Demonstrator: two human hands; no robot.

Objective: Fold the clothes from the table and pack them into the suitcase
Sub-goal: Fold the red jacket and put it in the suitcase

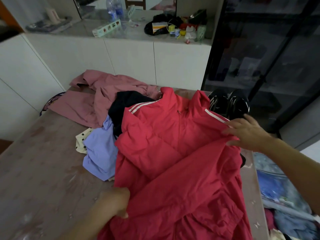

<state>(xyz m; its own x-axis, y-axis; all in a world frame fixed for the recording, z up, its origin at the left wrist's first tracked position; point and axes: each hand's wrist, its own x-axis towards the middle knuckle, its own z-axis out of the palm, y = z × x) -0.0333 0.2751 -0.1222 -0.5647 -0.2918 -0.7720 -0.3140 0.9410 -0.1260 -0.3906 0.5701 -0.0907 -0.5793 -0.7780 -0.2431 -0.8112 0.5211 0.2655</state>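
A red padded jacket (pixel 166 146) with white shoulder stripes lies spread on the table (pixel 43 161), front up, one sleeve laid across its body. My left hand (pixel 114 202) grips its lower left edge. My right hand (pixel 245 131) pinches the fabric at the right shoulder. Behind the jacket lies a pile: a pink garment (pixel 97 101), a black garment (pixel 124 104), a lilac garment (pixel 98 151) and a cream polka-dot piece (pixel 82 140). The suitcase (pixel 285 196) lies open on the floor at the right, with blue and light clothes inside.
A pair of black shoes (pixel 228 103) stands at the table's far right corner. White cabinets (pixel 129 63) with a cluttered counter holding water bottles (pixel 114 9) run along the back. A dark glass-door cabinet (pixel 268 58) stands at right.
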